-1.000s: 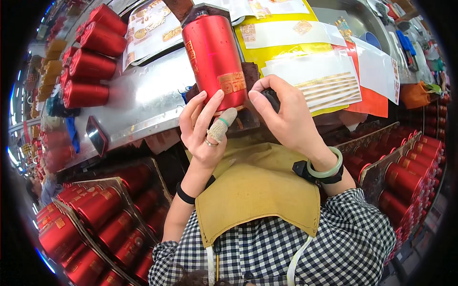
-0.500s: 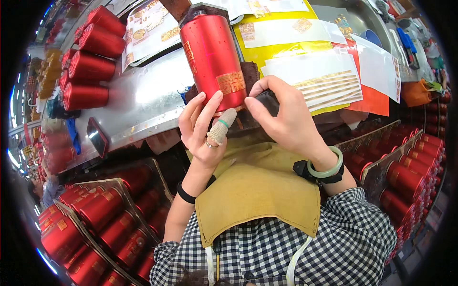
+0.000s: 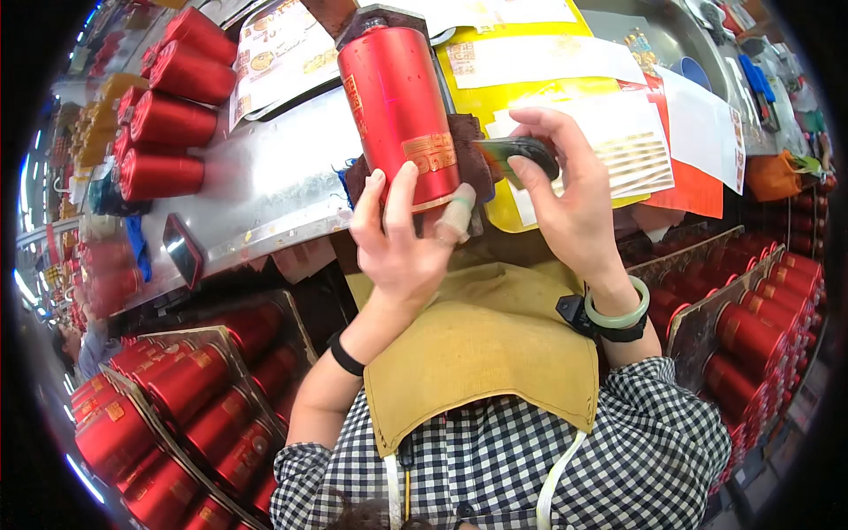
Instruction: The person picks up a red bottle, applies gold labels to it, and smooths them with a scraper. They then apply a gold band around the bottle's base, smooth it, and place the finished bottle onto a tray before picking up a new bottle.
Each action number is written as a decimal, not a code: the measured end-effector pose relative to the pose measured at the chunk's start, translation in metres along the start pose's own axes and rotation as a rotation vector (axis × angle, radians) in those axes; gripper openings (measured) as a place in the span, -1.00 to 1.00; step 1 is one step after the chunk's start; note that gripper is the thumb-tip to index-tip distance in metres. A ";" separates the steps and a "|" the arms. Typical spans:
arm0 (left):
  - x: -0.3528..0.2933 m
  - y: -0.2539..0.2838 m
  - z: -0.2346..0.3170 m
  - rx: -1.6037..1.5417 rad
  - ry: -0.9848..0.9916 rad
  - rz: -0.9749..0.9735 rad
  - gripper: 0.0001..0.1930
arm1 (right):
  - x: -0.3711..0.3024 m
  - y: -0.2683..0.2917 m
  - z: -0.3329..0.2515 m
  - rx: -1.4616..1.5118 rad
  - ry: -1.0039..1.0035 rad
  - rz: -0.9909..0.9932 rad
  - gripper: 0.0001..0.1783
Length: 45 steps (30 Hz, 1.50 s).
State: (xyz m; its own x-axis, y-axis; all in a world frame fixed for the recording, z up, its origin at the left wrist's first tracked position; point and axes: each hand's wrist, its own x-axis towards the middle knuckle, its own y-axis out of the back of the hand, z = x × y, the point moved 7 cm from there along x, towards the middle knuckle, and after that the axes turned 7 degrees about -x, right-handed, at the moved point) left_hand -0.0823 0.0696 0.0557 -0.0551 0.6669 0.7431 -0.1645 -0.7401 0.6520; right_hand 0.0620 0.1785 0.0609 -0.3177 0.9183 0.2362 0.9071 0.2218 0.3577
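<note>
A shiny red cylindrical canister [image 3: 395, 106] with gold decals lies on a dark padded support [image 3: 468, 150], its base toward me. My left hand [image 3: 402, 234] rests at its near end, fingers spread, two fingertips on the red side. A pale cloth finger cot [image 3: 456, 215] with a green band is by the lower right edge, blurred. To the canister's right, my right hand [image 3: 570, 190] is closed around a flat dark scraper-like tool [image 3: 521, 157] with a rounded black end. The tool's thin end points at the support.
White decal sheets [image 3: 618, 146] with gold strips lie on yellow and red sheets at the right. More red canisters [image 3: 172, 124] stand at the table's left, near a phone [image 3: 182, 251]. Crates of red canisters [image 3: 190, 389] flank me on both sides.
My right hand has moved right, away from the canister's base, and the tool in it now shows more fully. My left hand has shifted slightly right along the near end.
</note>
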 end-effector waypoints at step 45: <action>0.018 0.002 -0.018 -0.278 -0.091 -0.015 -0.35 | -0.016 -0.017 -0.043 -0.259 0.624 -0.104 -0.77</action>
State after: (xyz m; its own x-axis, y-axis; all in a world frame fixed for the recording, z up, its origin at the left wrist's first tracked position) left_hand -0.1012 0.0813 0.0681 0.0361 0.6574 0.7527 -0.4293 -0.6699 0.6057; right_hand 0.0397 0.1455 0.0895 -0.5699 0.5179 0.6380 0.7927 0.1418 0.5930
